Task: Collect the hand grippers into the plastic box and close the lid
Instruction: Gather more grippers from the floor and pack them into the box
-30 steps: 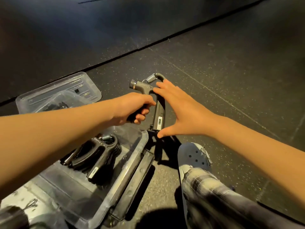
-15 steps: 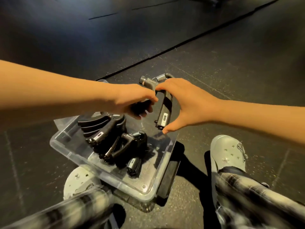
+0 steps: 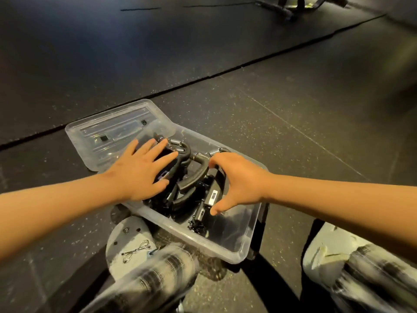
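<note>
Far left in my feed is the lid [image 3: 117, 132]. It is clear plastic, off the box [image 3: 228, 254], and lies on the dark speckled floor [image 3: 293, 105], with its right edge meeting the box's far corner. Nearer the camera, a grey shoe [image 3: 128, 242] sits just beside the box's left wall.

Left hand [image 3: 144, 170]: palm down, fingers straight and spread, resting on the grippers [image 3: 187, 186] at the far-left end of the box. It grasps nothing.

The grippers are black, with steel springs at their heads, and are piled inside the box toward its far end. They overlap too much for me to count.

On the right side of the pile lies a labelled gripper [image 3: 213, 195] with a white tag on its handle. Right hand [image 3: 241, 181]: fingers curled over the spring end of this gripper, thumb stretched down to the handle's lower end, so the handle is pinched between them. I cannot tell whether this gripper's weight is on the pile or on the hand.

The box stands on the floor between the person's feet, open at the top. Its near end shows bare bottom.

To the right, a second shoe [image 3: 325, 242] sits near the box's right wall. At the top right is a dark metal frame [image 3: 293, 7], too blurred to identify.
</note>
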